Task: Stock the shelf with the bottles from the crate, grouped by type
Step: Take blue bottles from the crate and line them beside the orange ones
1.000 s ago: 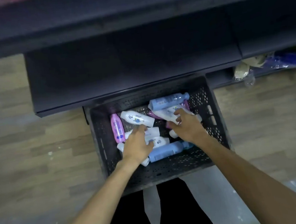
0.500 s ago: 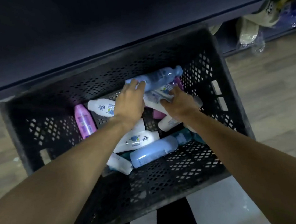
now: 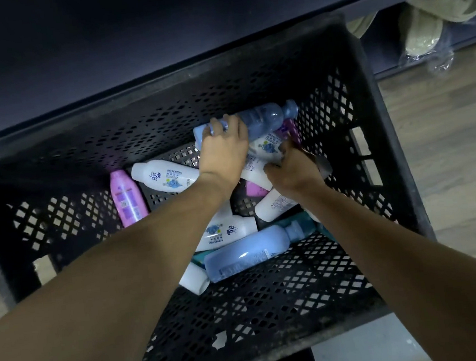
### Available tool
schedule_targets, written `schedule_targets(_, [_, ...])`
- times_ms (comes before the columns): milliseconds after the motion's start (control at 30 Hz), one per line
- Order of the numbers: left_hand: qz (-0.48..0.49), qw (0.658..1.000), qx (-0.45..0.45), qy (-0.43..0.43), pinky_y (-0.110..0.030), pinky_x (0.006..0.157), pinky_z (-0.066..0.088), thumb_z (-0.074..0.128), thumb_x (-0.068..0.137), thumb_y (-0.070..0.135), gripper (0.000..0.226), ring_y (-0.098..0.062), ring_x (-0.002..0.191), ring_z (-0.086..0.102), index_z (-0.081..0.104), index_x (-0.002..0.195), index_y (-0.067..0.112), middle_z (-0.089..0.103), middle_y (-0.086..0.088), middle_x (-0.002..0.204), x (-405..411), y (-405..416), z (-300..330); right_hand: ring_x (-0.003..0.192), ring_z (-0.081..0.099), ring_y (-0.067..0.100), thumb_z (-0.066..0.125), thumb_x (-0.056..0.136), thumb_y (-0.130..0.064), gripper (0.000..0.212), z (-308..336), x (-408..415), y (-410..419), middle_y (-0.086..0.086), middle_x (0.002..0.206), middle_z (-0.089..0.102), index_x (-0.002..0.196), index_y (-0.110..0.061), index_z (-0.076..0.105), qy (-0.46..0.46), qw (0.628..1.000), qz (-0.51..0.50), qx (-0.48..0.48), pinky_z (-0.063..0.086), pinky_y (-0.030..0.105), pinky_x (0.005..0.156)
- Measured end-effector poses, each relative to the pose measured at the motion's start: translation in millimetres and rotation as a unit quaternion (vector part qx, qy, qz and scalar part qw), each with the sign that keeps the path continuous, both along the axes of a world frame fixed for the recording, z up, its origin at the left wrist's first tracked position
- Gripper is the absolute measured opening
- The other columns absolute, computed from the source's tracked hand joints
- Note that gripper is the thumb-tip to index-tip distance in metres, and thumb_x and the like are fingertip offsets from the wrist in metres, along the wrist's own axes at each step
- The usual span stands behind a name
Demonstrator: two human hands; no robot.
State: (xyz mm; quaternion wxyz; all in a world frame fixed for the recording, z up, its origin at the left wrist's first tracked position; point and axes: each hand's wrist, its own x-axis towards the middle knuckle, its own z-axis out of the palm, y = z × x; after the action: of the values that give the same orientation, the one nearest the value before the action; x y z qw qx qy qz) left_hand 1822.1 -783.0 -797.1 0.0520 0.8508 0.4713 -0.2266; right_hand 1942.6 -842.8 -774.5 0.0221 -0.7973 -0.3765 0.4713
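A black perforated crate (image 3: 273, 309) on the floor holds several bottles lying loose: white, pale blue and pink ones. My left hand (image 3: 223, 152) grips a pale blue bottle (image 3: 268, 117) at the crate's far side, fingers curled over its base end. My right hand (image 3: 291, 171) is curled round a white bottle (image 3: 265, 148) just below it. A second blue bottle (image 3: 247, 251) lies near the front. A pink bottle (image 3: 127, 196) and a white bottle (image 3: 166, 177) lie at the left.
A dark shelf (image 3: 130, 59) overhangs the crate's far edge. Beige items in clear wrap (image 3: 423, 28) sit on a lower shelf at top right. Wooden floor (image 3: 447, 143) lies to the right of the crate.
My left hand has moved from the white bottles at the middle to the far blue bottle and closed on it. My head has come closer to the crate. The right hand stays on its white bottle.
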Motion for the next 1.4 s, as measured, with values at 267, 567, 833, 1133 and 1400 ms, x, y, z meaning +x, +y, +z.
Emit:
schedule_targets(267, [-0.101, 0.989, 0.042, 0.097, -0.041, 0.075, 0.057, 0.049, 0.087, -0.004, 0.047, -0.038, 0.107, 0.053, 0.035, 0.131, -0.005, 0.041, -0.024, 0.129, 14, 12, 2, 0.109, 0.063, 0.029, 0.052, 0.096, -0.024, 0.039, -1, 2, 0, 0.012, 0.121, 0.062, 0.131, -0.012, 0.041, -0.001, 1.0, 0.017, 0.003, 0.051, 0.047, 0.096])
schedule_targets(567, [0.068, 0.995, -0.061, 0.034, -0.03, 0.074, 0.041, 0.063, 0.085, 0.013, 0.058, -0.03, 0.118, 0.05, 0.037, 0.136, 0.004, 0.043, -0.012, 0.134, -6, -1, 24, 0.099, 0.063, 0.026, 0.051, 0.098, -0.024, 0.03, 1, -8, -6, 0.005, 0.102, 0.065, 0.118, -0.001, 0.053, 0.023, 0.999, 0.006, 0.047, 0.039, 0.026, 0.074])
schedule_targets(833, [0.379, 0.835, -0.346, -0.198, -0.03, 0.084, 0.048, 0.086, 0.065, 0.034, 0.061, -0.021, 0.102, 0.058, 0.054, 0.115, 0.018, 0.059, 0.001, 0.111, -76, -43, 26, 0.112, 0.06, 0.026, 0.058, 0.094, -0.051, 0.064, -5, -32, -13, -0.002, 0.105, 0.065, 0.145, -0.016, 0.04, 0.104, 0.992, -0.068, 0.018, 0.046, 0.04, 0.098])
schedule_targets(1133, [0.467, 0.611, -0.519, -0.372, -0.034, 0.094, 0.053, 0.081, 0.076, 0.008, 0.053, -0.016, 0.107, 0.064, 0.058, 0.122, 0.021, 0.061, 0.007, 0.119, -135, -84, 56, 0.101, 0.068, 0.017, 0.077, 0.086, -0.021, 0.063, 27, -62, -12, 0.002, 0.112, 0.067, 0.139, -0.023, 0.045, 0.297, 0.942, -0.154, 0.0, 0.061, 0.031, 0.074])
schedule_targets(1400, [0.439, 0.744, -0.397, -0.31, -0.028, 0.084, 0.052, 0.089, 0.062, 0.042, 0.064, -0.014, 0.099, 0.064, 0.062, 0.118, 0.025, 0.067, 0.004, 0.11, -150, -89, 104, 0.089, 0.059, 0.006, 0.078, 0.084, -0.027, 0.059, 95, -104, 7, -0.008, 0.104, 0.06, 0.132, -0.021, 0.043, 0.151, 0.981, 0.051, 0.107, 0.045, 0.014, 0.071])
